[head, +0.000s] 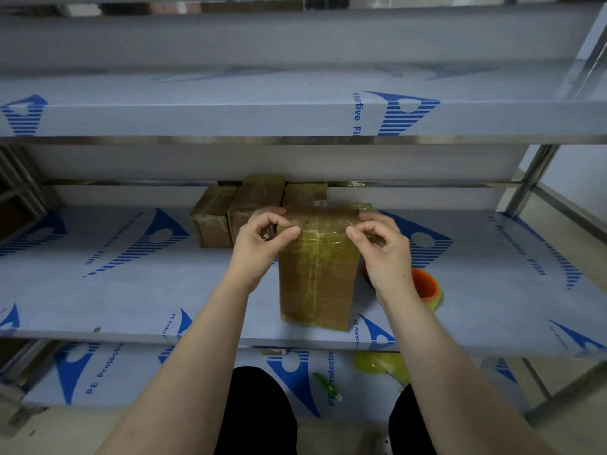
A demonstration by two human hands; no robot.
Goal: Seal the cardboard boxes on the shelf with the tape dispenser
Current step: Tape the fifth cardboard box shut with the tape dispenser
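1. On the middle shelf (131, 290), close to its near edge, a taped-up cardboard box (317, 277) stands upright. Shiny yellowish tape runs across its front and top.
2. The left hand (259, 244) is at the box's top left corner. Its thumb (290, 232) is flat against the front face and the other fingers curl in tight above it, so it's basically pinching that corner.
3. The right hand (386, 254) mirrors it at the top right corner: thumb tip (354, 234) on the front, index finger bent down to meet it, the rest loosely curled. Can't tell if either hand has a loose bit of tape between the fingertips or only the box edge.
4. The tape roll (425, 285), the one with an orange core, lies on the same shelf just right of the box, half hidden behind the right wrist. Nobody's touching it.
5. Three other boxes (256, 198) sit packed together at the far side of the shelf, behind and left of the held one.
6. On the lower shelf (131, 372) there's a yellow-green roll (377, 362), near the right.
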